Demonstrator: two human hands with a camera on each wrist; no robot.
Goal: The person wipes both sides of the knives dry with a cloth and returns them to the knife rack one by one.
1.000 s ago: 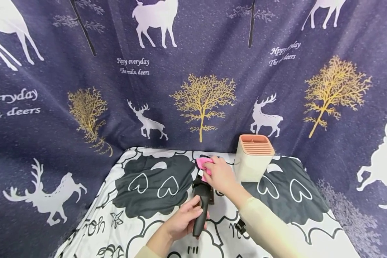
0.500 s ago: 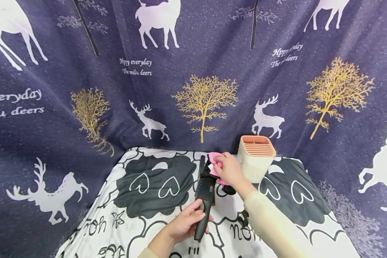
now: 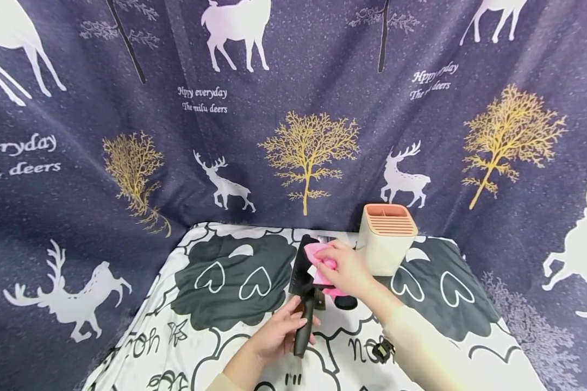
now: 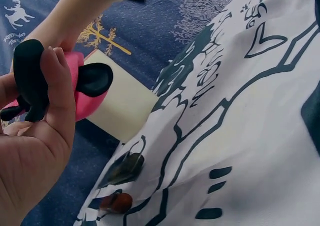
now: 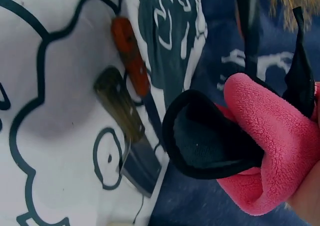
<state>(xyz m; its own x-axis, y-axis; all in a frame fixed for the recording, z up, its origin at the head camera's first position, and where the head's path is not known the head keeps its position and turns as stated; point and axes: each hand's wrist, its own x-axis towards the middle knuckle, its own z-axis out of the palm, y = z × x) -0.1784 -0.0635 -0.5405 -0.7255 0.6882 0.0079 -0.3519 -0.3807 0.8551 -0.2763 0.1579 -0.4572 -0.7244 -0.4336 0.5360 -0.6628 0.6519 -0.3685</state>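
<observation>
My left hand (image 3: 281,330) grips the black handle (image 3: 303,332) of a knife with a broad black blade (image 3: 299,274), which points away from me. My right hand (image 3: 348,266) pinches a pink cloth (image 3: 319,251) with black trim against the blade's right side. In the left wrist view, the fingers of my left hand (image 4: 42,141) curl round the handle (image 4: 31,81), with part of the cloth (image 4: 90,104) behind them. The cloth (image 5: 270,136) hangs in folds in the right wrist view, one black-edged fold gaping. Much of the blade is hidden by the cloth and my right hand.
A cream knife block (image 3: 383,250) with an orange slotted top stands at the back right. On the patterned bedsheet lie a knife with a brown wooden handle (image 5: 120,101) and another with a reddish handle (image 5: 130,54). A dark printed curtain (image 3: 244,125) hangs behind.
My right hand and the cloth shifted right off the blade's far part, then came back left and slightly nearer. The blade has turned, and my left hand keeps its grip on the handle.
</observation>
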